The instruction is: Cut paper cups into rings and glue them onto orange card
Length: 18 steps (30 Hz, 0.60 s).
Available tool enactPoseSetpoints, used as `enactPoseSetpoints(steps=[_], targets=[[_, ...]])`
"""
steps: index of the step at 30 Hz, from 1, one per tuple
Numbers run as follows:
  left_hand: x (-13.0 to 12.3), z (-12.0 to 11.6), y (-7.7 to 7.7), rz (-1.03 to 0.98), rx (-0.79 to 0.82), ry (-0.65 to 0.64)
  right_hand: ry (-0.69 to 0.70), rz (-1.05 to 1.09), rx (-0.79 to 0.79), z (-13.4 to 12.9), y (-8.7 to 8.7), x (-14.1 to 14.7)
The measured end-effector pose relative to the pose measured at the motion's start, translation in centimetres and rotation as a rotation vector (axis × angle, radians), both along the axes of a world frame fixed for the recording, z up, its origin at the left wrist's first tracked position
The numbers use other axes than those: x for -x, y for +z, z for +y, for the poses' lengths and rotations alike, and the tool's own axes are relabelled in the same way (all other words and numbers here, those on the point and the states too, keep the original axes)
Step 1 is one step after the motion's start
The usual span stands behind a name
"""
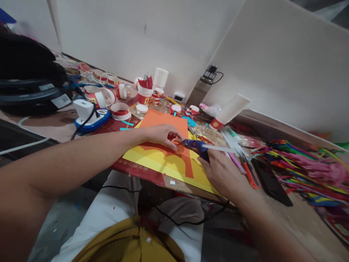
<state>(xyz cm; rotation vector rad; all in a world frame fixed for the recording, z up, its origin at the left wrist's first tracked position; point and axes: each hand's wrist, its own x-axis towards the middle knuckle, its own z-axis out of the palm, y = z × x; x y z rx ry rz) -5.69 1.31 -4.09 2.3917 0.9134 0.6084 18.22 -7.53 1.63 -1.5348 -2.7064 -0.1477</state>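
My left hand [160, 134] is closed, its fingertips pinching a small orange paper piece [179, 147] whose full shape is partly hidden. My right hand [223, 171] wraps round the grip of a blue hot glue gun [196, 145], and a long white glue stick [218, 147] sticks out of its back. The gun's nozzle points left and is at the orange piece; whether it touches cannot be made out. Beneath both hands lies a cut orange sheet [163, 122] on top of a yellow sheet [144, 158].
Left stand paper cup rings [120, 111] and a blue power strip [94, 122] with a white charger. Behind are a water bottle [201, 87] and a tilted cup stack [231, 111]. Rightward lie orange-handled scissors [250, 176], a phone [271, 182] and colourful pipe cleaners [313, 167]. A black cord [174, 220] hangs below the table.
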Motion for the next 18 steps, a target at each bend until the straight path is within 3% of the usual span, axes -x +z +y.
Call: enactPoseSetpoints(steps=[4,9,14,18], targets=[[-0.05,-0.09,0.13,0.000,0.004,-0.013,0.064,-0.016,-0.083,0.21,-0.42,-0.68],[-0.20,-0.41,0.50,-0.011,0.050,-0.047,0.054,0.052,-0.052,0.60,-0.80,-0.21],[-0.12,-0.38,0.46,0.012,0.036,0.009,0.081,0.006,-0.077,0.64,-0.86,-0.86],[-0.10,-0.54,0.63,0.011,0.042,0.021,0.009,0.067,-0.043,0.76,-0.43,-1.17]])
